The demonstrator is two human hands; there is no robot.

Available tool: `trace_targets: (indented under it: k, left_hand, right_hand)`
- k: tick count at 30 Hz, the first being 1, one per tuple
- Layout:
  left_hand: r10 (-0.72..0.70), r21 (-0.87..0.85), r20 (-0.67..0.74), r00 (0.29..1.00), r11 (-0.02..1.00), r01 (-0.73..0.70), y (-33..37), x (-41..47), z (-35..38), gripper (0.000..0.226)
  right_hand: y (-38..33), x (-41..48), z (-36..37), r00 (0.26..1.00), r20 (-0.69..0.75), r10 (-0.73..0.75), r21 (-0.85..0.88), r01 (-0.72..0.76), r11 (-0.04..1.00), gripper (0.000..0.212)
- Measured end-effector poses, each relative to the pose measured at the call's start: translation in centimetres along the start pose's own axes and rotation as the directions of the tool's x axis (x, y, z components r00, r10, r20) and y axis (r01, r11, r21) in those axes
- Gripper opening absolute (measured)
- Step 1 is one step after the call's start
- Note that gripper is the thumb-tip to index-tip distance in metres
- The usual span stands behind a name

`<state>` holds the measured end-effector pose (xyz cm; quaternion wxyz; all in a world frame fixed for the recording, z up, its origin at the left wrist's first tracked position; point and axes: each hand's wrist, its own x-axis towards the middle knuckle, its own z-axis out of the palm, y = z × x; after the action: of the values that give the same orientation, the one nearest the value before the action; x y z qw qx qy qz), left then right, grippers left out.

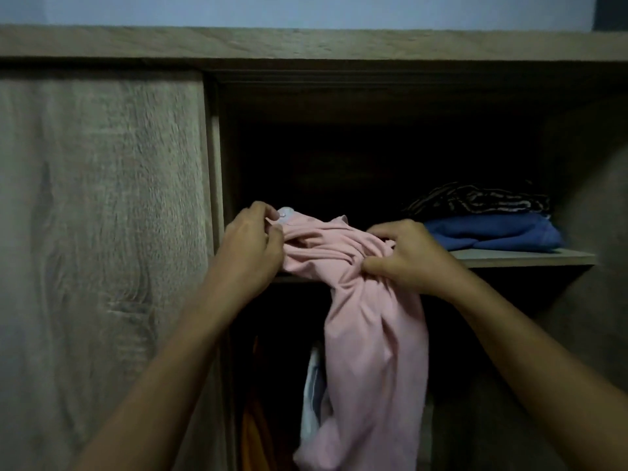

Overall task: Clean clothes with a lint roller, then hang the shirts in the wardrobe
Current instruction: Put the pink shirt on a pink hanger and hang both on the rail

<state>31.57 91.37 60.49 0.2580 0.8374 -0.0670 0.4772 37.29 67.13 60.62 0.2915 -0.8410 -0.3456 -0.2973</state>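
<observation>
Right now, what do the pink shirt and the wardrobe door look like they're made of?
The pink shirt looks like soft, matte knit fabric, maybe cotton: it bunches and drapes in loose folds. The wardrobe door looks like wood-grain laminate board, matte, though solid wood can't be ruled out.

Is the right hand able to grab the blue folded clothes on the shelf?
Probably not right now: the right hand is bunched on the pink shirt. The blue folded clothes lie close beside it on the shelf, nothing between, so letting go would free it.
</observation>
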Motion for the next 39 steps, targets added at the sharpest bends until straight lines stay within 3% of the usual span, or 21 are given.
trace_targets:
  k: [2, 6, 10, 13, 17, 22, 25, 27, 30, 33, 36, 39]
  left_hand:
    - [-0.041, -0.021, 0.004, 0.999, 0.999, 0.041, 0.2, -0.4, 0.5, 0.023]
    - [-0.168, -0.042, -0.051, 0.984, 0.985, 0.166, 1.0, -1.0, 1.3, 0.037]
    - [-0.331, -0.034, 0.063, 0.942, 0.942, 0.333, 1.7, -2.0, 1.9, 0.055]
    - [-0.407, -0.1, 0.151, 0.901, 0.9, 0.424, 2.9, -2.8, 3.1, 0.051]
    - [-0.5, -0.138, 0.092, 0.861, 0.85, 0.508, 4.5, -3.2, 4.8, 0.031]
    - [-0.567, -0.54, 0.128, 0.814, 0.649, 0.537, 8.0, -4.0, 7.3, 0.037]
    - [-0.564, -0.581, 0.125, 0.816, 0.625, 0.521, 10.5, -4.5, 8.6, 0.033]
    - [-0.512, -0.51, 0.051, 0.857, 0.725, 0.463, 12.1, -5.2, 9.2, 0.026]
    - [-0.23, -0.207, 0.016, 0.973, 0.951, 0.228, 14.4, -6.7, 9.5, 0.023]
    - [0.051, 0.014, 0.111, 0.993, 0.998, -0.053, 16.4, -8.3, 9.8, 0.024]
    - [0.231, 0.031, 0.201, 0.952, 0.97, -0.241, 17.9, -9.2, 9.7, 0.025]
    - [0.375, 0.003, 0.386, 0.843, 0.913, -0.408, 18.7, -9.7, 9.5, 0.029]
  right_hand:
    - [0.7, -2.1, -0.2, 0.998, -0.053, -0.018, 0.024, 0.019, 1.0, 0.007]
    - [2.2, -5.3, 0.5, 0.986, -0.157, -0.063, 0.017, 0.066, 0.998, 0.011]
    - [4.4, -8.3, 2.0, 0.979, -0.187, -0.076, 0.047, 0.086, 0.995, 0.02]
    - [6.0, -10.3, 3.2, 0.978, -0.204, -0.041, 0.092, 0.061, 0.994, 0.031]
    - [7.3, -12.4, 3.9, 0.99, -0.14, -0.024, 0.143, 0.044, 0.989, 0.033]
    - [8.4, -14.8, 3.2, 1.0, 0.027, 0.007, 0.182, -0.012, 0.983, 0.033]
    - [8.8, -16.0, 2.0, 0.987, 0.159, 0.002, 0.176, -0.03, 0.984, 0.034]
    - [8.9, -16.6, 0.7, 0.979, 0.205, 0.002, 0.333, -0.071, 0.94, 0.031]
    - [9.3, -16.6, -2.0, 0.99, -0.104, 0.091, 0.62, -0.008, 0.785, 0.011]
    - [10.5, -15.4, -3.9, 0.941, -0.319, 0.112, 0.472, 0.056, 0.88, 0.025]
    - [11.5, -14.6, -3.1, 0.972, -0.192, 0.134, 0.374, -0.054, 0.926, 0.065]
    - [12.2, -14.9, -0.8, 0.974, -0.029, 0.223, 0.39, -0.194, 0.9, 0.084]
